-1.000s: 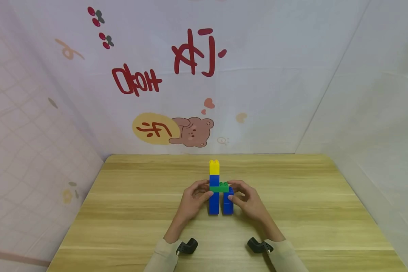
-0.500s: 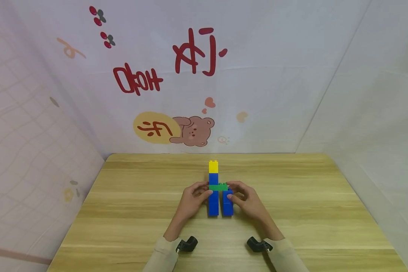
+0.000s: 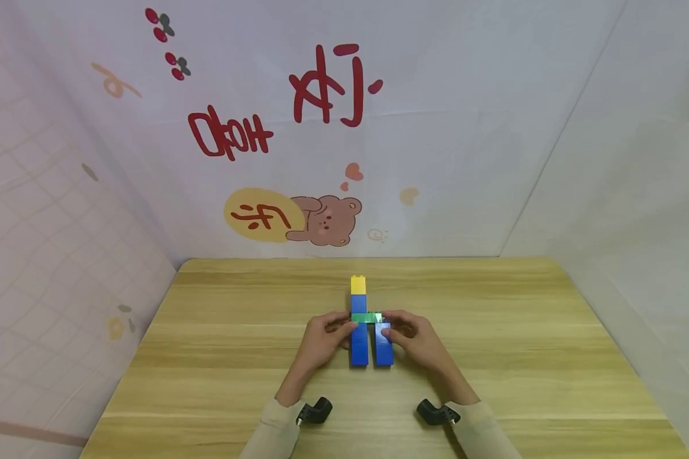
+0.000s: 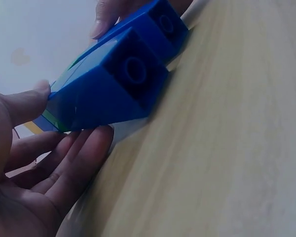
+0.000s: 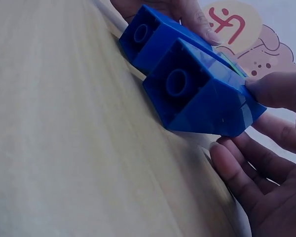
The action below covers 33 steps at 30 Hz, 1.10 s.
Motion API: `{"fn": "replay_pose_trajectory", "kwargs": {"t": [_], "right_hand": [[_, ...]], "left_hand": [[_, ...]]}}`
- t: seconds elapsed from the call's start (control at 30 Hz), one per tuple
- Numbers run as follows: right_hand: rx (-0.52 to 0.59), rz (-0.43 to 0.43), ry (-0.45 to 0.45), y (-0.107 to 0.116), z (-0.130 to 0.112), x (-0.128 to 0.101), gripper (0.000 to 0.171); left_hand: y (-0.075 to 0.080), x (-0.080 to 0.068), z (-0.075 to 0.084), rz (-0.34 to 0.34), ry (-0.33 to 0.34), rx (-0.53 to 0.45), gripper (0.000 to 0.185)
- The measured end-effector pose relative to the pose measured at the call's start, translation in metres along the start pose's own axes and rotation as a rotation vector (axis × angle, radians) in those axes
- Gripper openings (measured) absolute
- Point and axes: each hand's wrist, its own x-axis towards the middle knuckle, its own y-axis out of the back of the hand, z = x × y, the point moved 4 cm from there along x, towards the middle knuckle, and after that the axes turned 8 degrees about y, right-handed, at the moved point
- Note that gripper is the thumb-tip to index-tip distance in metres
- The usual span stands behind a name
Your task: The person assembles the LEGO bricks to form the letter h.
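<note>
Both hands hold one figure made of toy building blocks. In the head view its left blue column (image 3: 359, 352) and right blue column (image 3: 384, 354) are bridged by a flat green block (image 3: 363, 317). Above the green on the left sit a blue block (image 3: 358, 304) and a yellow block (image 3: 358, 285). My left hand (image 3: 323, 341) pinches the left column near the green block, thumb in front. My right hand (image 3: 419, 341) pinches the right column likewise. The figure leans back: hollow undersides show off the table in the left wrist view, on the near column (image 4: 108, 84), and in the right wrist view.
The figure is over the middle of a wood-grain table (image 3: 218, 357). A white printed cloth wall (image 3: 436, 127) with a bear picture (image 3: 330, 221) stands behind the table's back edge. Cloth also hangs at both sides. Black wrist mounts (image 3: 316, 411) project from the sleeves.
The figure has tipped backward: its yellow top sits lower in the head view and the block tops show less. Both hands have kept their grip and shifted very slightly.
</note>
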Motion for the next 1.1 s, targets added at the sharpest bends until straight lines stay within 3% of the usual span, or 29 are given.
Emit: {"fn": "replay_pose_trajectory", "kwargs": {"t": [0.6, 1.1], "right_hand": [[-0.102, 0.020, 0.064, -0.0035, -0.0014, -0.0038, 0.027], [-0.145, 0.033, 0.053, -0.0061, 0.0006, -0.0031, 0.027]], "left_hand": [[0.0012, -0.0013, -0.0039, 0.015, 0.007, 0.100, 0.034], [-0.0005, -0.0004, -0.0051, 0.034, 0.025, 0.141, 0.033]]}}
